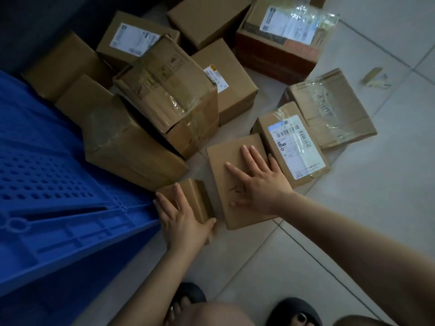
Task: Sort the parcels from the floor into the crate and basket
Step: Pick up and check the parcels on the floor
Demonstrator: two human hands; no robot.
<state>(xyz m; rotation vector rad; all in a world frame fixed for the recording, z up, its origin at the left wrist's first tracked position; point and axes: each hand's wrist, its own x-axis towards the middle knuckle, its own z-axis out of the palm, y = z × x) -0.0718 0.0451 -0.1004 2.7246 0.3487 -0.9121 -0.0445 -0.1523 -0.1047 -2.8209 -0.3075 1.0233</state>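
Several brown cardboard parcels lie on the tiled floor in front of me. My left hand (182,220) grips a small brown box (197,198) beside the blue crate (58,208), fingers over its top and thumb round its near end. My right hand (256,177) lies flat with spread fingers on a plain flat parcel (226,161) in the middle. To the right of that parcel lies a labelled parcel (294,144) with a white barcode sticker.
Larger taped boxes (169,90) are piled behind and to the left, against the crate. A red-brown box (277,55) with a plastic label pouch stands far back. A flattened taped parcel (329,109) lies right. Tape scrap (374,77) on the tiles. My sandalled feet (294,311) are below.
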